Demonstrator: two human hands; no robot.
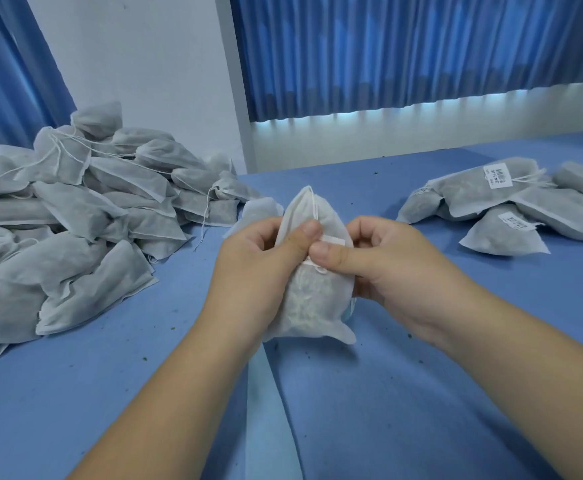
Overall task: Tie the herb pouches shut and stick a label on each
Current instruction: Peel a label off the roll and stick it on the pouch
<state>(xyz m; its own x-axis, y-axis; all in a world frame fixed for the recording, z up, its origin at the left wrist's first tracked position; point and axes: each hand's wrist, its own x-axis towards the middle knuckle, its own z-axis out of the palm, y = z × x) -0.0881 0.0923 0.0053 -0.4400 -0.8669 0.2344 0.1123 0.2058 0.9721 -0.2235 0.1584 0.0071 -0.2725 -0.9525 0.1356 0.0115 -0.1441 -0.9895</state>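
a: centre of view first. where is the herb pouch (312,299)?
b: held upright between both hands, over the near part of the blue worktop (421,393). its bottom corners hang low; cannot tell whether they touch the surface. the neck is gathered shut at the top, and a white drawstring (314,207) runs down the front.
a: left hand (258,268)?
b: fingers curled round the pouch's left side, thumb laid across the front.
a: right hand (390,265)?
b: curled round the right side, thumb tip meeting the left thumb. both thumbs press on a small white label (336,241) on the pouch's face. only its right end shows past the thumbs, and the print is not readable.
a: other stock?
b: a big heap of grey filled pouches (75,216) on the left of the worktop, stacked up near the white wall (137,64), with loose strings trailing off several. one more pouch (258,207) lies just behind the left hand's fingers. a smaller group of labelled pouches (511,202) sits on the right, well apart from the heap. a barcode label (497,175) faces up on the top one, and another label shows on a nearer one.
a: surface and background?
b: dark green crumbs (409,336) scattered over the worktop. blue pleated curtains (421,53) hang behind, with light showing under the hem on the right.
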